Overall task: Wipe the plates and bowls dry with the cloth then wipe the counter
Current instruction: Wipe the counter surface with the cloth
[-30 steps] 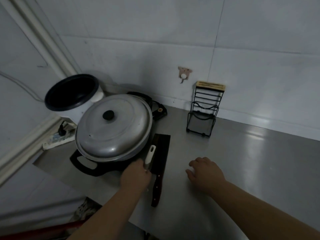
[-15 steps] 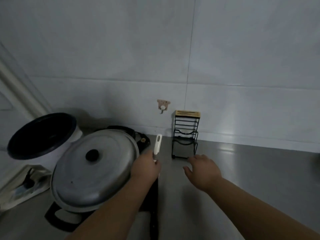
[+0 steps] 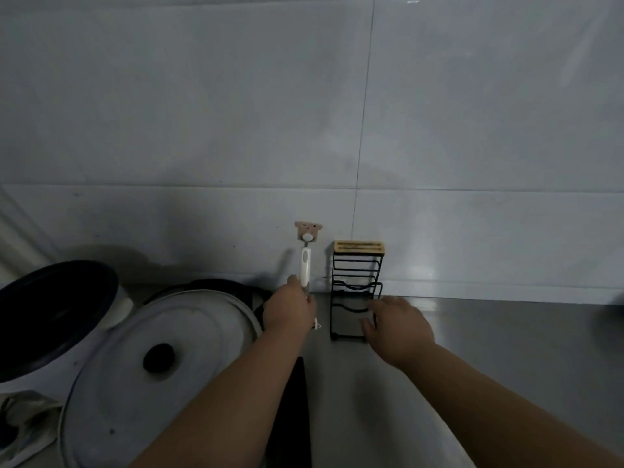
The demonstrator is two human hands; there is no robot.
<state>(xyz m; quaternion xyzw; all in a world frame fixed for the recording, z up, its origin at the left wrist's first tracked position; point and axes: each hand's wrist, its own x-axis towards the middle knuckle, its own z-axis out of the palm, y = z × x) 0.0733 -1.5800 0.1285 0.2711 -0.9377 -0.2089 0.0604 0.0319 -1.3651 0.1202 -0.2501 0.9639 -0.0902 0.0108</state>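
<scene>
Counter [image 3: 489, 349] beneath open right hand [image 3: 400, 327], beside rack [image 3: 356, 288].

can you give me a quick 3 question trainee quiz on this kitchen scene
1. True or false: the left hand grips the white-handled tool held up at the wall hook.
2. Which stands right of the hook? A) black wire rack B) kettle C) sink
3. Fill in: the right hand hovers in front of the ____, holding nothing.

Key: 1 true; 2 A; 3 rack
</scene>
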